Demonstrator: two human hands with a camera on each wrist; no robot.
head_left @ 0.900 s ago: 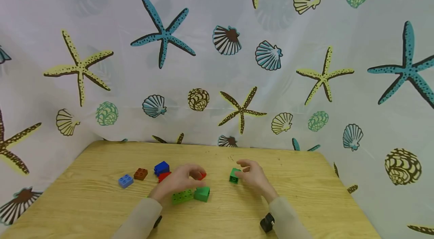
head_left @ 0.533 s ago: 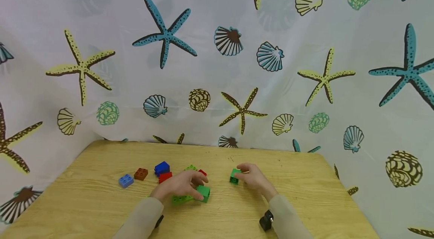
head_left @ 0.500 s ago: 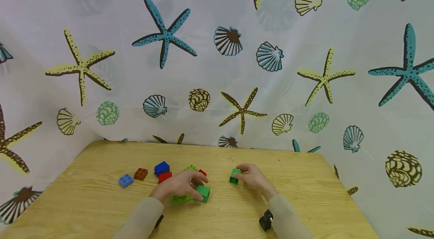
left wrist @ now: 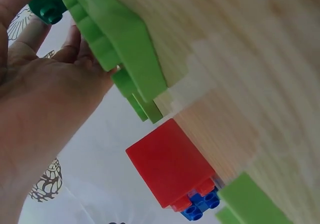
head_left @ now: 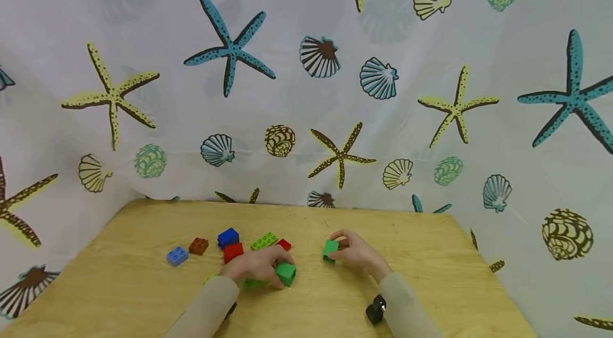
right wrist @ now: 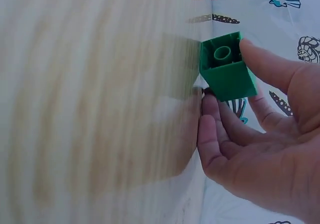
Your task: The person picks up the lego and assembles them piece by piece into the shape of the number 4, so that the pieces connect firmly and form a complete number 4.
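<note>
Nearest, at the bottom edge of the head view, two forearms come in, a pale beige left sleeve (head_left: pixel 205 307) and a matching right sleeve (head_left: pixel 411 306), with a small black device (head_left: pixel 375 310) against the right one. Beside the left forearm a lime-green studded piece (head_left: pixel 211 277) peeps out, and a lime-green studded plastic brick (head_left: pixel 256 283) lies partly hidden beneath the left hand (head_left: pixel 258 264). That hand's thumb and fingers are clamped on a darker green plastic block (head_left: pixel 286 274), low over the pale wooden tabletop (head_left: pixel 325 306). Well to the right, the right hand (head_left: pixel 359 253) pinches a boxy green plastic block with a hollow underside (right wrist: pixel 230 74) between thumb and finger; its other fingers reach down beside the wood. Between the two hands is bare wood. Left of the left hand lie a light blue studded brick (head_left: pixel 177 256) and, near it, a reddish-brown studded brick (head_left: pixel 198 246). A smooth-sided red block (head_left: pixel 233 252) stands just beyond the left wrist, with a dark blue block (head_left: pixel 228 238) close behind it. Past the left hand's knuckles are a long lime-green brick (head_left: pixel 264 241) and a small red piece (head_left: pixel 284 245). Farthest off, behind the table, hangs a whitish curtain (head_left: pixel 287 98) printed with starfish and shells in blue, yellow, green and brown.
</note>
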